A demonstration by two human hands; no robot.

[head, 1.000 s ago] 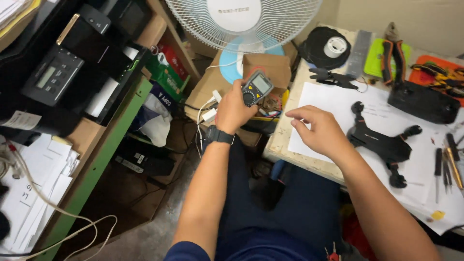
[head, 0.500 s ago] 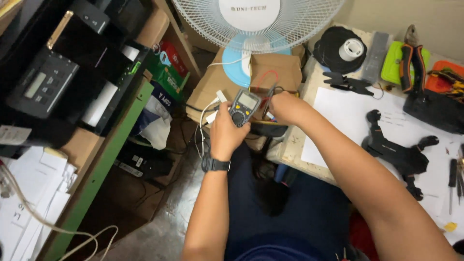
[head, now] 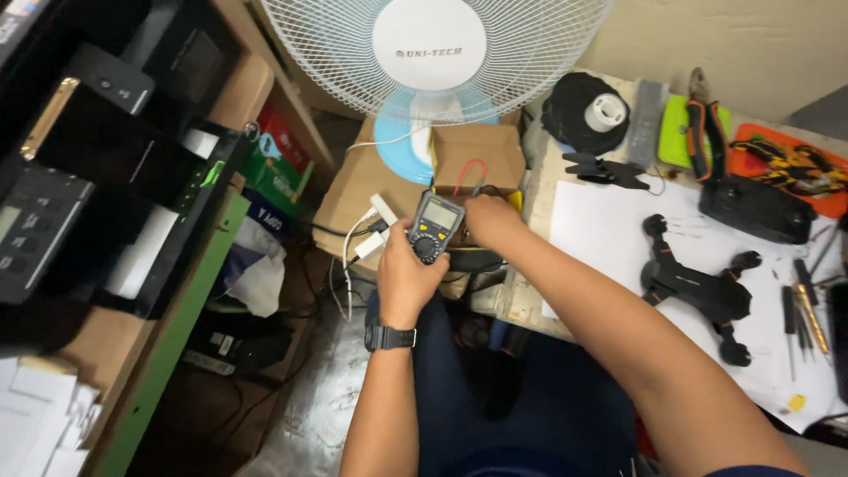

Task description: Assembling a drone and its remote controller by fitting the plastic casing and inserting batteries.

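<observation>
My left hand [head: 408, 276], with a black watch on the wrist, holds a small dark multimeter [head: 435, 227] with yellow buttons and a grey screen, out over the gap beside the table. My right hand [head: 491, 220] reaches across and touches the meter's right side, where red and black leads [head: 466, 175] loop up from it. Whether the fingers grip the leads or the meter body is not clear. A black drone body [head: 698, 287] lies on white paper [head: 609, 230] on the table to the right.
A white standing fan [head: 430, 53] rises just behind the meter, with cardboard boxes [head: 477, 152] under it. Pliers [head: 702, 115], a black case [head: 758, 210], a tape roll [head: 583, 110] and small tools [head: 802, 314] crowd the table. Shelves with printers [head: 88, 177] stand at the left.
My right hand left the white paper and moved left to the multimeter. The left hand lowered the meter slightly and turned its face toward me. The view came closer.
</observation>
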